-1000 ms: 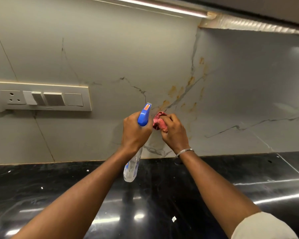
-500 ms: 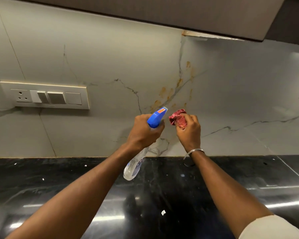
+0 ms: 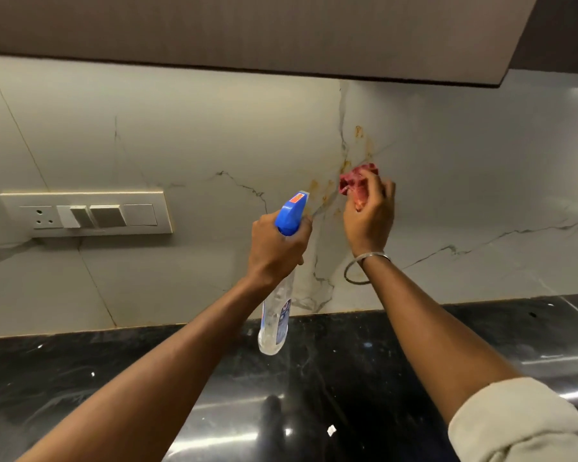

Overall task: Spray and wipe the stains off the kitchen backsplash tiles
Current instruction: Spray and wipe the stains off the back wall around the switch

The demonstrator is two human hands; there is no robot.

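Left grip (image 3: 277,248) wrapped round the spray bottle (image 3: 276,318), nozzle aimed at the orange stains (image 3: 315,185); right grip (image 3: 369,218) clutching a bunched red cloth (image 3: 356,181) beside them.

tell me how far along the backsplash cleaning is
Early stage. Done: both tools are picked up, but no patch looks clearly cleaned. In hand: the left hand grips the spray bottle, nozzle toward the wall, and the right hand holds the bunched red cloth up by the marks. Left: orange-brown stains show on the backsplash above and beside the cloth, so most wiping remains.
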